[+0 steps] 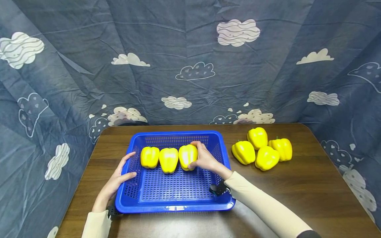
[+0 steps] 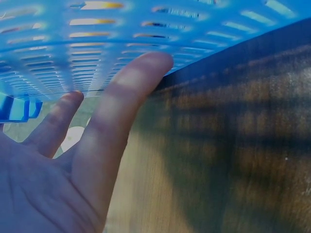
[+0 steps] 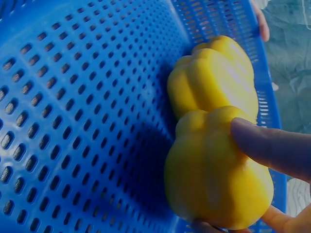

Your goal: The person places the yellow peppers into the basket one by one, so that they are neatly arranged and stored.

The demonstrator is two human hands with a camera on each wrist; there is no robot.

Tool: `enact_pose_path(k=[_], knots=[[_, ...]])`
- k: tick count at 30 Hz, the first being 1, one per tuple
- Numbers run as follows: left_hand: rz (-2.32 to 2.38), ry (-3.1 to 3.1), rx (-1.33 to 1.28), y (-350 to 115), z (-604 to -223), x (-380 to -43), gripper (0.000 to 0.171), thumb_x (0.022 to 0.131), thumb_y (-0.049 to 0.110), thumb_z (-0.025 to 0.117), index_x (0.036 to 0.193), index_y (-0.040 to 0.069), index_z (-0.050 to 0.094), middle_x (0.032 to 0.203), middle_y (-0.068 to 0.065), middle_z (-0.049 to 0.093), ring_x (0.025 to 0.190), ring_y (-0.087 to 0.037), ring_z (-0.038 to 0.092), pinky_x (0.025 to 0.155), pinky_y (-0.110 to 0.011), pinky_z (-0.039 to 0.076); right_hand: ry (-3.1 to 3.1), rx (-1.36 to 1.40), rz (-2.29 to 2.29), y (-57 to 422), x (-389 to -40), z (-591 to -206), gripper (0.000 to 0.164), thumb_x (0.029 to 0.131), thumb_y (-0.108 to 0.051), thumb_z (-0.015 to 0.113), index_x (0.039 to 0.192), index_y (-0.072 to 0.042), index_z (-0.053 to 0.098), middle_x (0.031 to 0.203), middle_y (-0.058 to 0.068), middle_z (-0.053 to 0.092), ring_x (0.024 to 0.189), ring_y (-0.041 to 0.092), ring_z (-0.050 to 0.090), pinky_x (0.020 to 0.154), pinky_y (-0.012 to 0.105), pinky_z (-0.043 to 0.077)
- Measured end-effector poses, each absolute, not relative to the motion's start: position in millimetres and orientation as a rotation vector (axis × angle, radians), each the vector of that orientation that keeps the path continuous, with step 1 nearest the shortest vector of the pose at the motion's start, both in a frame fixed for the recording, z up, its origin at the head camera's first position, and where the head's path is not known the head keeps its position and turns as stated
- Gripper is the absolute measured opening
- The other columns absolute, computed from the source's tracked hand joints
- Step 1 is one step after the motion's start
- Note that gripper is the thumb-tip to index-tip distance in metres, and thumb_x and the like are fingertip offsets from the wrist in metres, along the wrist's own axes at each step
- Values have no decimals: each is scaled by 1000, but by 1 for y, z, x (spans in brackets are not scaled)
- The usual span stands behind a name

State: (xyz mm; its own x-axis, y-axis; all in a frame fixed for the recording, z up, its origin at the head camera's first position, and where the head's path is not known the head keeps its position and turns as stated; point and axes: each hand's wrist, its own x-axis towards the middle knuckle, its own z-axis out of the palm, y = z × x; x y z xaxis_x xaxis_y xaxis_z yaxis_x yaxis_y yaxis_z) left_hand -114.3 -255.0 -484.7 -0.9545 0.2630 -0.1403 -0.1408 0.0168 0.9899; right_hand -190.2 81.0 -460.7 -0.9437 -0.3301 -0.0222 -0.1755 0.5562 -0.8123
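Observation:
Inside a blue perforated basket (image 1: 178, 193), three yellow bell peppers stand in a row. My right hand (image 1: 204, 159) holds the rightmost bell pepper (image 1: 188, 157), thumb on its near side and fingers round its far side. Left of it are the middle bell pepper (image 1: 168, 160) and the leftmost bell pepper (image 1: 149, 157). In the right wrist view, the held bell pepper (image 3: 218, 170) touches or nearly touches its neighbour (image 3: 214, 80). With spread, fairly straight fingers, my left hand (image 1: 114, 181) rests against the basket's left side; its thumb (image 2: 116, 107) lies along the slotted wall.
Several more yellow bell peppers (image 1: 267, 158) sit clustered on the brown wooden table (image 1: 297, 195), right of the basket. A dark blue curtain (image 1: 190, 39) with cloud prints hangs behind the table and at both sides.

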Motion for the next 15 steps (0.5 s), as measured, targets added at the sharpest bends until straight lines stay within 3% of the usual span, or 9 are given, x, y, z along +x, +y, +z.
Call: enact_pose_path(k=[15], knots=[[2035, 1980, 129, -256, -485, -115, 69, 93, 4, 52, 150, 24, 18, 149, -25, 15, 119, -46, 36, 84, -50, 47, 2650, -457, -1283, 79, -191, -465, 88, 54, -1, 89, 128, 2, 41, 121, 24, 47, 108, 35, 49, 97, 47, 39]])
